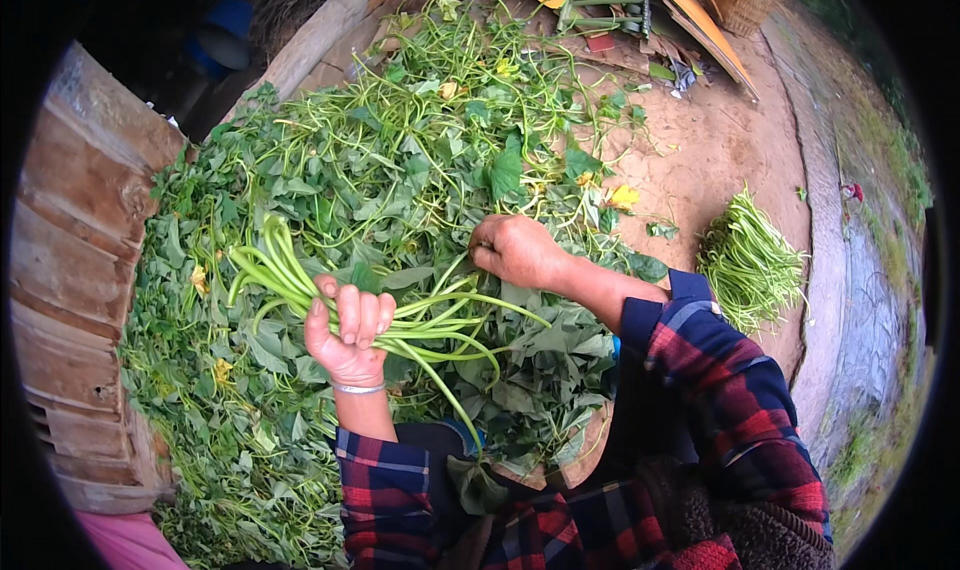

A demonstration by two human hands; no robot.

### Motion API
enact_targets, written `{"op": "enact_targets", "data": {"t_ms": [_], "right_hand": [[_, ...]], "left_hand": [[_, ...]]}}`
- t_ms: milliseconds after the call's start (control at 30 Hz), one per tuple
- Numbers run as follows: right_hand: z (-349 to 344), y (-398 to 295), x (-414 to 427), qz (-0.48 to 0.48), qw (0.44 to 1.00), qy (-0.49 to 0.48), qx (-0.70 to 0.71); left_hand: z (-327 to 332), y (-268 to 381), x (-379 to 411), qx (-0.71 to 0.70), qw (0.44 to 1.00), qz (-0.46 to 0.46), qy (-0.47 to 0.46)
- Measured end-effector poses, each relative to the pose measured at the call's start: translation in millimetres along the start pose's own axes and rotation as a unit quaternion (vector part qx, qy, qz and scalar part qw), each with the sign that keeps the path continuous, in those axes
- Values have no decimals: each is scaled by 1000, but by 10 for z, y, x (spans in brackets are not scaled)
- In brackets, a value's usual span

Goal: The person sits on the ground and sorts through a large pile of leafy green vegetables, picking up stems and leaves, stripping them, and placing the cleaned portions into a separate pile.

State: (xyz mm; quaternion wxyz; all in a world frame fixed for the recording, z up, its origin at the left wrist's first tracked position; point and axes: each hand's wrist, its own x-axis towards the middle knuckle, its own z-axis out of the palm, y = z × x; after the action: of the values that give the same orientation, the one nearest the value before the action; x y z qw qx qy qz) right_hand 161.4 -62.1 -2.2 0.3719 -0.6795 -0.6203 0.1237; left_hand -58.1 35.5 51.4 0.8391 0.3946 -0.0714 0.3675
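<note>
My left hand (349, 326) is closed around a bunch of long green leaf stalks (442, 319), their ends sticking out on both sides of the fist. One longer stalk in the bunch droops toward my lap and carries a limp leaf (478, 485). Up and to the right, my right hand (517, 251) has its thumb and fingers pinched on a single green stem (452, 270). Its fingertips are partly hidden. Under both hands spreads a large heap of leafy green vines (420, 172), with some yellowed leaves among them.
A pile of stripped stalks (750, 262) lies on the bare earthen floor (697, 157) at the right. Wooden planks (82, 292) border the left. Cardboard scraps (697, 22) and a wicker basket (746, 0) are at the top right. A blue bucket (221, 37) stands in shadow.
</note>
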Motion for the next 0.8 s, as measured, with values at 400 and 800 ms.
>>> {"op": "enact_targets", "data": {"t_ms": [400, 800], "right_hand": [[85, -4, 27, 71, 986, 70, -137], [-140, 140, 102, 127, 944, -22, 304]], "left_hand": [[-3, -189, 81, 6, 999, -14, 31], [-87, 208, -18, -67, 996, 55, -31]]}}
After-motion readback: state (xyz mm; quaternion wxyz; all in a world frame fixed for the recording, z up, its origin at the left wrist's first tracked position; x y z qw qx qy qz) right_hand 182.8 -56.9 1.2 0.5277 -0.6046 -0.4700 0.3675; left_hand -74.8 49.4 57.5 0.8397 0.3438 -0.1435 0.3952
